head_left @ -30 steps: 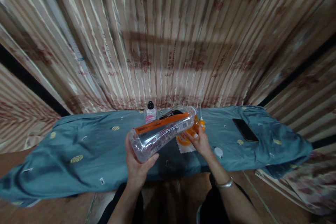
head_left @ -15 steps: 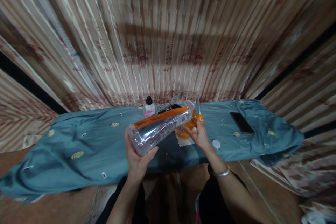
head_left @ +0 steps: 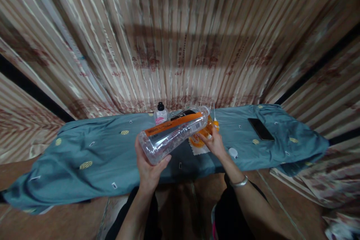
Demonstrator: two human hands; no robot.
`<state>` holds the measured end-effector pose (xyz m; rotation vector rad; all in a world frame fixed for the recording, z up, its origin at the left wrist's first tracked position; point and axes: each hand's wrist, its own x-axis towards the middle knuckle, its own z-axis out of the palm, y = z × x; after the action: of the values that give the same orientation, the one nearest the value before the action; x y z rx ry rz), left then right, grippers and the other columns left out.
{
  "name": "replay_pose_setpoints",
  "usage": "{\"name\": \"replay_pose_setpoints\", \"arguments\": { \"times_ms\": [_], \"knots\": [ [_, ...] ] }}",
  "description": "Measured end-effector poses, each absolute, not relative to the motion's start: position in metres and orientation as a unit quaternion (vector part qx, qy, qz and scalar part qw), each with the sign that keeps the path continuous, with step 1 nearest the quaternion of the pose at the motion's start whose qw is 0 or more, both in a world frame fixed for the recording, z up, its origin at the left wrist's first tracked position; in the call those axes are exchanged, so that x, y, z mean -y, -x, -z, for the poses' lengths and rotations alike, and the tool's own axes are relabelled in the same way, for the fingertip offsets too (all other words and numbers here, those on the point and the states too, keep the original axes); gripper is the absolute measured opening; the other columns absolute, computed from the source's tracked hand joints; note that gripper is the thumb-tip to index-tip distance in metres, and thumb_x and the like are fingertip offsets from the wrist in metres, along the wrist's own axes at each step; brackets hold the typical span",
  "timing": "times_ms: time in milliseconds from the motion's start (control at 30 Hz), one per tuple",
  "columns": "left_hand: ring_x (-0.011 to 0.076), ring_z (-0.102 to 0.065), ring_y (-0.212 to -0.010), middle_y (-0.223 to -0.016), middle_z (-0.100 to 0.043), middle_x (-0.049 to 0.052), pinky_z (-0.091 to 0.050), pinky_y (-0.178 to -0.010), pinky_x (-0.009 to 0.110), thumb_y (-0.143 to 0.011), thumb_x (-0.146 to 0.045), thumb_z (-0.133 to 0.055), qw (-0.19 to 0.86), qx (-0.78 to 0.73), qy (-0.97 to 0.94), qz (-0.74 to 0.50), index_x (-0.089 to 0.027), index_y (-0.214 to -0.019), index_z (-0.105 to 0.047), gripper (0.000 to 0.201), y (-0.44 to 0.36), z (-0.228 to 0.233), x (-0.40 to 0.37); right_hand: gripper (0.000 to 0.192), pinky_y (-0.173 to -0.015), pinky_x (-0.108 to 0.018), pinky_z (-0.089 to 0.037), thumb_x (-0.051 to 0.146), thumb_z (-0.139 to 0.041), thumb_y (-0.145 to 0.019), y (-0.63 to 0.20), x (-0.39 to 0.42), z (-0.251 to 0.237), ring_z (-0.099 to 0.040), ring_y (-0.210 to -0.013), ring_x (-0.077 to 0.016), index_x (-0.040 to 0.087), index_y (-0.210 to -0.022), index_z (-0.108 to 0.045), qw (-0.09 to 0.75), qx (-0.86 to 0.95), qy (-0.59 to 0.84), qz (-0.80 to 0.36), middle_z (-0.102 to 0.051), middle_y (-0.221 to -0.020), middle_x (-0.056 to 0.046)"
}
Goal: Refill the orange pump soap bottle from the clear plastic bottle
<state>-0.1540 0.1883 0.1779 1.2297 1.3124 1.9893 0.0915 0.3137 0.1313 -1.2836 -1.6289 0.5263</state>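
Clear bottle is slanting mid-frame, the left hand gripping its base, its mouth overlapping an orange container the right hand is holding; pouring seems under way, what remains being unclear.

1. And there's the beige, pleated fabric curtain, printed in dull red, spanning back and both sides!
2. A straight black pole slants at left, another black pole at right.
3. Below, a long, teal cloth-draped tabletop, creased, yellow-patterned.
4. Brown tiled floor, pale seams, dim light!
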Motion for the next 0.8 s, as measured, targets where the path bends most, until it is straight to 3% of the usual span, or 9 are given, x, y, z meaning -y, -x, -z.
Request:
{"name": "replay_pose_setpoints", "arguments": {
  "times_ms": [200,433,800],
  "knots": [
    [0.031,-0.06,-0.129,-0.141,-0.059,0.012,-0.049,-0.108,0.043,-0.059,-0.042,-0.092,0.211,-0.497,-0.422,-0.728,-0.027,-0.144,-0.048,0.097,0.1469,-0.1856,-0.1888,0.073,-0.09,-0.047,-0.06,0.063,-0.068,-0.083,-0.0906,-0.3121,-0.1345,-0.074,-0.107,-0.0346,0.018,-0.139,-0.054,0.483,0.674,0.518,-0.21,-0.075,-0.119,-0.016],
    [0.0312,-0.064,-0.122,-0.136,-0.061,0.012,-0.053,-0.102,0.043,-0.058,-0.044,-0.092,0.205,-0.503,-0.422,-0.726,-0.026,-0.142,-0.05,0.096,0.1459,-0.1886,-0.1887,0.067,-0.091,-0.049,-0.059,0.064,-0.07,-0.08,-0.0907,-0.313,-0.1349,-0.073,-0.106,-0.0358,0.019,-0.129,-0.059,0.485,0.672,0.516,-0.217,-0.076,-0.114,-0.016],
    [0.0345,-0.057,-0.131,-0.142,-0.056,0.013,-0.048,-0.109,0.048,-0.059,-0.036,-0.093,0.222,-0.506,-0.435,-0.711,-0.027,-0.146,-0.047,0.099,0.1539,-0.1848,-0.1869,0.062,-0.086,-0.046,-0.061,0.056,-0.073,-0.081,-0.0902,-0.3127,-0.1364,-0.075,-0.102,-0.0336,0.021,-0.129,-0.058,0.485,0.665,0.517,-0.233,-0.078,-0.109,-0.012]
  ]
}}
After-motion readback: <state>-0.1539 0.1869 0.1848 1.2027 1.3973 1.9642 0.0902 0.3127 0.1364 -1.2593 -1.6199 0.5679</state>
